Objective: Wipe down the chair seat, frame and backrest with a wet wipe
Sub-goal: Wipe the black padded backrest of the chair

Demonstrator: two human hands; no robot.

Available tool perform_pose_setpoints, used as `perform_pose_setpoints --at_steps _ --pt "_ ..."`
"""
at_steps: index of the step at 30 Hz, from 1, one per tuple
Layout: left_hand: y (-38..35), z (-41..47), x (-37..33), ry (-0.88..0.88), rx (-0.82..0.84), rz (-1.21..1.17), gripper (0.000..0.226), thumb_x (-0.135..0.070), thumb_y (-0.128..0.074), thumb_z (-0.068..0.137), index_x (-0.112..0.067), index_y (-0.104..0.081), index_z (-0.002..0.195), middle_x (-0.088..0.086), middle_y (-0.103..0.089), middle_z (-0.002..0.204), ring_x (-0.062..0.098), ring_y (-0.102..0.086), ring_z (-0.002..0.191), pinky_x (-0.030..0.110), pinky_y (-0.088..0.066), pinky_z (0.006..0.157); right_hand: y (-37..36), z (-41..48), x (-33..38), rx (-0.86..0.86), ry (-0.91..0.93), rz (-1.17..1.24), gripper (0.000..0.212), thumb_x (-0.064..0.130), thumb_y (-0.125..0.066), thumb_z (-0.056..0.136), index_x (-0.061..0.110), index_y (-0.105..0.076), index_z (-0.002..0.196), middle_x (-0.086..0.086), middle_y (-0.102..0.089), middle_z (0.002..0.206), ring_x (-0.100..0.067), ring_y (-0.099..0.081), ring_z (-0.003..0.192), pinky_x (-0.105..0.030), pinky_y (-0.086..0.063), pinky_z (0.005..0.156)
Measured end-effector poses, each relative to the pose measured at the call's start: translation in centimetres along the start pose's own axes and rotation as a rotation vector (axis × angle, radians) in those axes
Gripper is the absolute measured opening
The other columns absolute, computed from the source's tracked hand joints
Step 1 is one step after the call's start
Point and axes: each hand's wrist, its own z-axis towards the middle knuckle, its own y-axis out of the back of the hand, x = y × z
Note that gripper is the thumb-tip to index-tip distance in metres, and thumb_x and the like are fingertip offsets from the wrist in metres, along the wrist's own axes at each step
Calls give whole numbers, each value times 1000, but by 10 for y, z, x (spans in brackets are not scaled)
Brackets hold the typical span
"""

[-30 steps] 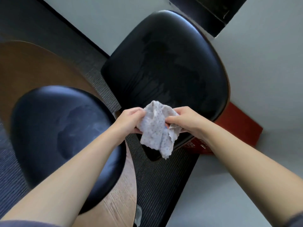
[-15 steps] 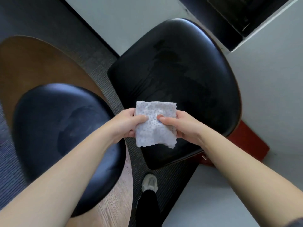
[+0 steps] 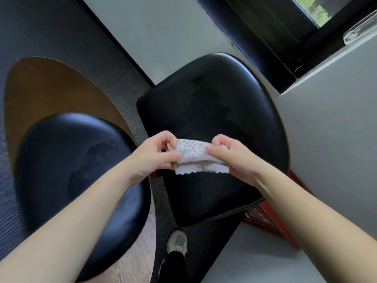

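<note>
The floor [image 3: 204,248] is dark ribbed carpet. A grey shoe [image 3: 177,242] is planted on it between the left chair [image 3: 61,170] and the right chair [image 3: 214,111], both black-cushioned with wooden shells, their legs hidden. A red box [image 3: 273,225] sits just beside the right chair's edge.

A red box [image 3: 273,225] lies near a pale shoe [image 3: 177,242].

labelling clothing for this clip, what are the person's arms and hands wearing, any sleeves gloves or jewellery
Nothing worn shows. The left hand and right hand are ungloved, with no rings visible on the fingers. Both forearms are uncovered to the picture's edge: no sleeve, watch or bracelet in view.
</note>
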Motion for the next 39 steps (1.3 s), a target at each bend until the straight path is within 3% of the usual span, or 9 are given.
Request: perform_pose_setpoints --at_steps 3,6,9,11,13,17,25,33,39 --pt "0 10 4 -83 16 95 26 -9 -70 71 -24 -52 81 -1 -53 85 13 -55 73 24 -50 63 -3 7 -1 26 -46 200 32 15 -68 79 8 -64 111 -12 -69 107 -26 -67 96 -36 -54 83" --pt "-7 32 13 -63 -108 183 29 1 -62 83 -25 -56 96 -3 -59 110 12 -66 89 32 -56 81 -1 13 7 -179 4 113 30 9 -60 80 6 -65 109 -18 -69 108 -33 -66 100 -39 -50 84" --pt "-12 60 21 -42 -235 403 37 -4 -56 90 -32 -54 115 -11 -54 130 9 -55 120 28 -44 101 13 15 37 -611 384 -430 14 1 -54 83 13 -51 89 3 -59 81 0 -56 72 -12 -41 60" --pt "-14 78 19 -57 -251 543 44 -9 -54 91 -32 -50 128 -11 -48 140 9 -42 134 23 -33 107 31 22 57 -690 689 -869 22 -2 -53 87 11 -52 105 6 -63 102 5 -59 91 -9 -46 76" --pt "-18 96 13 -70 -229 670 57 -9 -51 93 -23 -37 146 -4 -29 157 12 -25 145 19 -19 111 56 37 61 -534 803 -1428 42 1 -46 91 1 -50 132 -13 -50 140 -22 -44 134 -33 -35 112" --pt "-25 122 6 -47 -131 849 76 -4 -42 93 -17 -2 156 -1 11 163 15 3 150 40 -10 122 95 46 38 -159 521 -2074 63 16 -24 87 3 -30 148 -14 -27 156 -31 -16 146 -49 -17 118" --pt "5 164 3 57 -236 883 80 1 -39 90 -13 7 155 2 20 161 20 2 151 45 -12 122 70 144 68 -336 527 -2200 59 22 -21 95 2 -16 151 -13 -15 159 -27 -8 148 -44 -1 121" --pt "43 175 25 53 -177 879 88 6 -38 84 -24 5 155 -7 21 161 25 -22 147 47 -36 112 69 150 65 -473 585 -2125 61 24 -22 94 -3 -23 149 -19 -19 157 -31 -14 147 -47 -15 120" --pt "91 173 53 33 -175 869 85 3 -39 88 -23 6 156 -12 20 159 16 -8 150 35 -20 121 20 233 78 -395 420 -2185 62 28 -24 99 -4 -10 150 -21 -8 159 -32 -1 148 -42 4 119"
